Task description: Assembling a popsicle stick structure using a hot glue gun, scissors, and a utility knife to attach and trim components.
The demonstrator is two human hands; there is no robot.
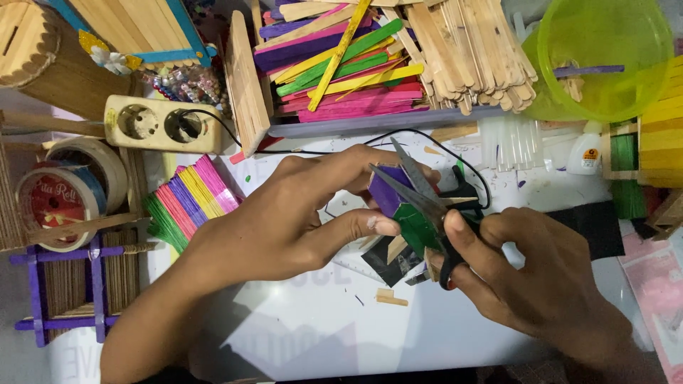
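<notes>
Near the middle of the desk (306,334), the left hand (284,220) pinches a small piece of purple and green craft sticks (402,210) between thumb and fingertips. Its fingers cover the piece's left side, so its full shape is hard to make out. The right hand (533,277) grips black-handled scissors (427,206), with fingers through the loops; the blades stand open and cross over the piece, touching it. The handles are mostly hidden behind the right hand's fingers.

Small wood offcuts (391,297) lie on the desk just below the hands. A black cable (455,153) runs behind the hands, partly hidden by them, toward a cream power strip (160,124) at the far left.

Along the far edge, a tray of coloured and plain craft sticks (370,64) is cut off by the top of the view, as is a yellow-green plastic bowl (605,57) at the far right corner. A small white glue bottle (587,153) stands below the bowl. Tape rolls (60,195) sit at the left edge, beside a fan of coloured thin sticks (188,199). A purple stick frame (67,291) is partly out of view at the near left.
</notes>
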